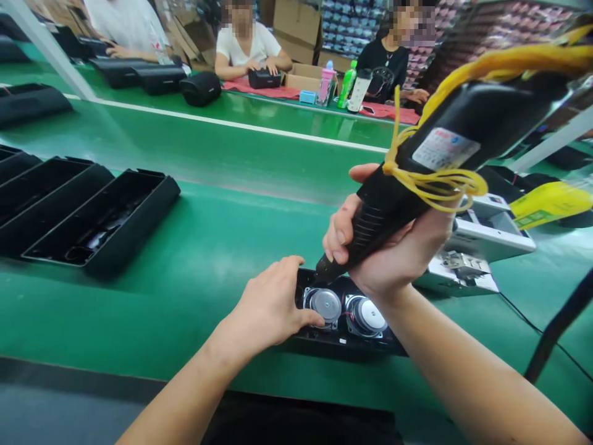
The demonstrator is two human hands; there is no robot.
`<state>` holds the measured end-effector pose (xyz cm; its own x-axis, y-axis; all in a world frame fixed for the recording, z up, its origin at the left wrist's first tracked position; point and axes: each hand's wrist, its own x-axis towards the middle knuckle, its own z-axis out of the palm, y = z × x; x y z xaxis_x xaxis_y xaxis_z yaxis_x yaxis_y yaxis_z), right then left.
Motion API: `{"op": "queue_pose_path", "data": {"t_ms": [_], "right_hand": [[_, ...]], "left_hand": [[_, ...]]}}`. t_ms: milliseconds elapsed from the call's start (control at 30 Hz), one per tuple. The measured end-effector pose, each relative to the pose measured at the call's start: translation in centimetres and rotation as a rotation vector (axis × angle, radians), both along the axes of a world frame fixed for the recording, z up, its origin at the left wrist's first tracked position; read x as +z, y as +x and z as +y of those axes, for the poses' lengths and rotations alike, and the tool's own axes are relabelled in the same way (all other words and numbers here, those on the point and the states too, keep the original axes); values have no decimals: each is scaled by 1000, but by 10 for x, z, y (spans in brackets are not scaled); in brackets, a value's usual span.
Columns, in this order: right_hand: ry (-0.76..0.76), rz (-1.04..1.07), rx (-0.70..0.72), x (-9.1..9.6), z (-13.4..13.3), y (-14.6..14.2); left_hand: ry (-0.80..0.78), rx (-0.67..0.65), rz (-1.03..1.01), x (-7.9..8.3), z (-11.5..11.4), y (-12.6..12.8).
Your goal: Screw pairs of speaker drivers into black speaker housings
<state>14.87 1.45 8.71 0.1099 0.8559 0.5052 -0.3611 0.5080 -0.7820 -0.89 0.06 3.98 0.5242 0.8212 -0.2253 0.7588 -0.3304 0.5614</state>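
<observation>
Fingers of our right hand are clenched round the ribbed black electric screwdriver, tip down at the speaker housing. Our left hand lies flat and unclenched, pinning that housing to the smooth green belt. We judge that a slipped bit could scar the shiny round driver cones.
</observation>
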Motion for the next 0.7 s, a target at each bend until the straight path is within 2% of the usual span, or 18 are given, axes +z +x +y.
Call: {"op": "queue_pose_path", "data": {"t_ms": [300, 433, 700], "right_hand": [[-50, -11, -41, -14, 1, -1], [-17, -25, -36, -14, 2, -1], [-74, -36, -35, -10, 1, -3]], "left_hand": [[-3, 37, 136, 10, -6, 7], [-2, 26, 142, 8, -4, 7], [11, 19, 150, 7, -3, 6]]}}
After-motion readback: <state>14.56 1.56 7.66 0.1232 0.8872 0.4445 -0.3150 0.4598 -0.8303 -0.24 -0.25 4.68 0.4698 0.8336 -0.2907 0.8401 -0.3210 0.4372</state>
